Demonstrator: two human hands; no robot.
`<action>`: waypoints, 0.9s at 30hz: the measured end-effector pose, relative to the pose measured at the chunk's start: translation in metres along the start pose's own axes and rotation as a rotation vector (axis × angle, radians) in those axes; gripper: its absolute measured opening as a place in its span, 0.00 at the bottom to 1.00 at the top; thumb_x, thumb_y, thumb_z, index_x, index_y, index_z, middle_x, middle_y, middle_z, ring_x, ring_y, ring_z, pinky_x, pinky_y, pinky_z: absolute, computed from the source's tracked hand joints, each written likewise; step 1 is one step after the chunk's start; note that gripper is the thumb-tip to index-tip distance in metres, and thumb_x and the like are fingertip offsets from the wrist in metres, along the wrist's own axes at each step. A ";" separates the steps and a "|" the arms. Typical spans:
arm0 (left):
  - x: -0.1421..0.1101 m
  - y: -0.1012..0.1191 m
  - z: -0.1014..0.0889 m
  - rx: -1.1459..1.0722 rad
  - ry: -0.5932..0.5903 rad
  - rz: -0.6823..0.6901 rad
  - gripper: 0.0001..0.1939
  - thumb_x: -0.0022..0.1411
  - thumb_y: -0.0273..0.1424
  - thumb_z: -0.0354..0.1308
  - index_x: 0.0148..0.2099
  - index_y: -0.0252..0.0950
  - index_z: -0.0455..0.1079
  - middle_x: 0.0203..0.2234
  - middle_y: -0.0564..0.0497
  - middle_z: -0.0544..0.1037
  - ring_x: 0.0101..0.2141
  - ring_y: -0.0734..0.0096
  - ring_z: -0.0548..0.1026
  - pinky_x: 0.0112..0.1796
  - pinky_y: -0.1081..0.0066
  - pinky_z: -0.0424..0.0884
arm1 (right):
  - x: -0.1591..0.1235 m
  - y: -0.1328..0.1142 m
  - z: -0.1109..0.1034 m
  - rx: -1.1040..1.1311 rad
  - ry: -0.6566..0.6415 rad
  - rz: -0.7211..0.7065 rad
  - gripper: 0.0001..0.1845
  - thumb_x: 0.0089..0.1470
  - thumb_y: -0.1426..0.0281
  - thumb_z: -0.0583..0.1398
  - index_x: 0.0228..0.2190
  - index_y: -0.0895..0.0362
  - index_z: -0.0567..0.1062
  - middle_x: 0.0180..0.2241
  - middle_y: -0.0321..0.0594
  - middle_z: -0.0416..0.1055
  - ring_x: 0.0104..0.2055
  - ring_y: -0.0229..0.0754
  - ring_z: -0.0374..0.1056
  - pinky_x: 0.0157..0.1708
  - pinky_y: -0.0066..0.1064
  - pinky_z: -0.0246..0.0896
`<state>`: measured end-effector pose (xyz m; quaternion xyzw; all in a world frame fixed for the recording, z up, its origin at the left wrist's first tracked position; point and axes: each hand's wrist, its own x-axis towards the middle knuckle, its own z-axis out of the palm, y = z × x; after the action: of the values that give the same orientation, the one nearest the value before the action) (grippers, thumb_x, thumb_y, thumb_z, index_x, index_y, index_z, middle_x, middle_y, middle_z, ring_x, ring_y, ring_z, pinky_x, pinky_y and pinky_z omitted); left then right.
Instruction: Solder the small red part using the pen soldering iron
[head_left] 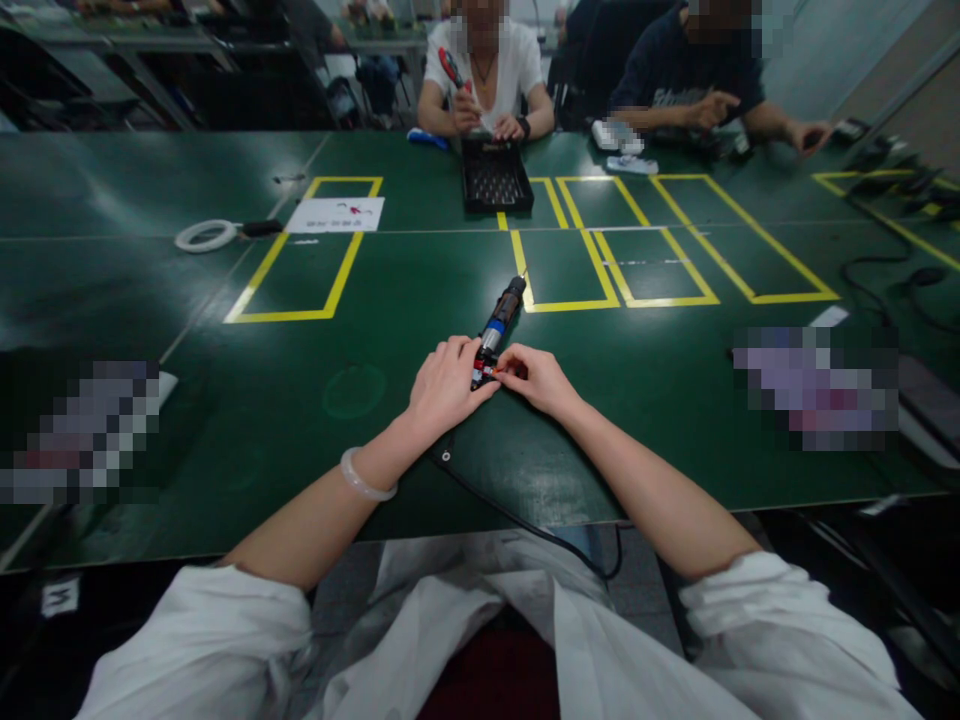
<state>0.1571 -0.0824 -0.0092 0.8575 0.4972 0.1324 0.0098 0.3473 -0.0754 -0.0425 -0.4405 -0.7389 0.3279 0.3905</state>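
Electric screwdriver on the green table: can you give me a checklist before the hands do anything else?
1. Left hand on the electric screwdriver: ok, it covers the near end.
2. Right hand beside it: ok, fingertips at the small red parts.
3. Tip pointing away from the body: ok.
4. Near end all covered up: not ok, red parts show between the hands.
5. Red parts joined properly: cannot tell, too small and partly hidden.
6. Black cord unplugged: cannot tell, its far end is out of sight.

You can't make out the print on the white sheet, dark shirt or small tag.
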 end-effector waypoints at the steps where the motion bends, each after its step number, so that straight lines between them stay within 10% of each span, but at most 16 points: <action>1: 0.000 0.000 0.000 0.007 0.002 -0.005 0.30 0.64 0.45 0.56 0.62 0.35 0.61 0.53 0.38 0.68 0.49 0.49 0.69 0.48 0.56 0.67 | 0.000 0.000 -0.001 0.011 0.000 0.008 0.05 0.53 0.69 0.62 0.30 0.57 0.72 0.27 0.34 0.70 0.26 0.35 0.62 0.30 0.28 0.57; 18: 0.004 -0.016 -0.007 0.013 -0.017 -0.034 0.29 0.65 0.42 0.56 0.64 0.36 0.59 0.53 0.39 0.68 0.49 0.49 0.68 0.47 0.56 0.65 | -0.007 0.001 -0.013 -0.005 -0.007 -0.001 0.09 0.58 0.65 0.60 0.32 0.57 0.75 0.26 0.34 0.70 0.26 0.36 0.62 0.29 0.27 0.55; 27: 0.015 -0.100 -0.020 0.113 -0.031 -0.311 0.32 0.64 0.46 0.55 0.64 0.34 0.59 0.54 0.35 0.67 0.51 0.44 0.68 0.49 0.54 0.64 | -0.008 0.004 -0.016 0.004 0.000 0.013 0.09 0.58 0.65 0.59 0.32 0.58 0.76 0.27 0.35 0.71 0.27 0.36 0.63 0.30 0.27 0.56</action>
<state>0.0749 -0.0215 -0.0016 0.7714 0.6302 0.0876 -0.0105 0.3651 -0.0787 -0.0406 -0.4444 -0.7355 0.3318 0.3891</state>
